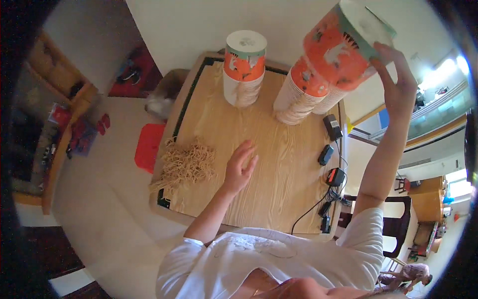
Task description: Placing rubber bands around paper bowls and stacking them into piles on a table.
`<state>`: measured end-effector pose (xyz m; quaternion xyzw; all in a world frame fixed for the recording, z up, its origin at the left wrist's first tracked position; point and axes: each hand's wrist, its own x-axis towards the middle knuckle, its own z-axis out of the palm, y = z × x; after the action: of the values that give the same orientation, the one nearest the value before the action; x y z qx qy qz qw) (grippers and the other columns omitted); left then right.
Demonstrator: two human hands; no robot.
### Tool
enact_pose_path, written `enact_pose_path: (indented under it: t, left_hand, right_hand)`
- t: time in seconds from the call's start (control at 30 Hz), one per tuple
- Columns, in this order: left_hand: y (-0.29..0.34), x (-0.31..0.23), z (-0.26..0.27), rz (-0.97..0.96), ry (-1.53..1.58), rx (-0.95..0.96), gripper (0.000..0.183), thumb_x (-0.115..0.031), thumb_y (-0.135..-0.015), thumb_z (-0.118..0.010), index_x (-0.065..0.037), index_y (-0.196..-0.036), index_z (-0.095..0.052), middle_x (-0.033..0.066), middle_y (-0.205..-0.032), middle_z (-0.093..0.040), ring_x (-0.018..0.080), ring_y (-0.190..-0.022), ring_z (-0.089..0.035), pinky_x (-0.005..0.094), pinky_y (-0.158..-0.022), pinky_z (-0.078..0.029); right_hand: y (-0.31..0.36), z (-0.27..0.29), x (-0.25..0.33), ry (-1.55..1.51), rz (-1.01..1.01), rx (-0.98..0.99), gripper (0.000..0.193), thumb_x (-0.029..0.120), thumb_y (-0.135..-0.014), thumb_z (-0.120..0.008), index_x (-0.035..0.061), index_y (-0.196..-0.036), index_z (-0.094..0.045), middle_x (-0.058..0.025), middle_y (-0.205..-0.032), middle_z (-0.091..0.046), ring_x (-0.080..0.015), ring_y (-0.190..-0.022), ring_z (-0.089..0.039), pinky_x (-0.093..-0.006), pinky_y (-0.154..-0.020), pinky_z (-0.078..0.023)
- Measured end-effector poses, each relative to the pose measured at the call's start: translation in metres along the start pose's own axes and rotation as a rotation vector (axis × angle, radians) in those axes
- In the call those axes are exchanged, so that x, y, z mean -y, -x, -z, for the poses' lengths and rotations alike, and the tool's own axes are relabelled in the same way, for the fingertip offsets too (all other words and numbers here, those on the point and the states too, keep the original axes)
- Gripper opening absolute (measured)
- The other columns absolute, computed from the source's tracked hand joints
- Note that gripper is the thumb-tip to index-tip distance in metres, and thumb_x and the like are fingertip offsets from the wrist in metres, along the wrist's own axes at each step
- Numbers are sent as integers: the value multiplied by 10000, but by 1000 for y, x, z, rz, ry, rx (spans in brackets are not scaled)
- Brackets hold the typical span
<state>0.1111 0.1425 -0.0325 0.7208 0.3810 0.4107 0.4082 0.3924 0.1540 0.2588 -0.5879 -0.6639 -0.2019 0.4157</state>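
This looks like the inside of a home. The bench [279, 169] has a wood-grain top and rounded corners, like a household table, with a dark wooden chair [393, 226] drawn up near its right side and a red plastic seat [149, 148] on the left. The wall [189, 25] is plain and pale, and the floor [99, 169] is smooth and light. Farther left, a wooden cabinet [82, 97] stands near what look like red slippers [103, 124]. On the right, daylight comes through a window [458, 188], beside wooden furniture [429, 199] whose exact kind is too small to tell.
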Motion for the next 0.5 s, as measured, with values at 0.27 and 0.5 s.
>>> enact_pose_path:
  t: [0.27,0.5]
  left_hand:
    - [11,-96,-1,154,1024,77,513,-197,-846,-598,-69,-1292,-379,76,-1243,-483,166,-1159,-450,303,-988,-330]
    - [28,-65,0,549,1184,-308,463,-221,-842,-611,-79,-1236,-415,11,-1124,-532,90,-981,-517,261,-811,-420]
  right_hand:
    - [120,-38,69,-604,-227,175,296,12,-717,-663,40,-1005,-598,-69,-1009,-609,-183,-988,-552,-298,-892,-400]
    - [288,-82,116,-992,-838,390,223,25,-818,-576,3,-1037,-539,-71,-1030,-548,-135,-989,-525,-269,-824,-434]
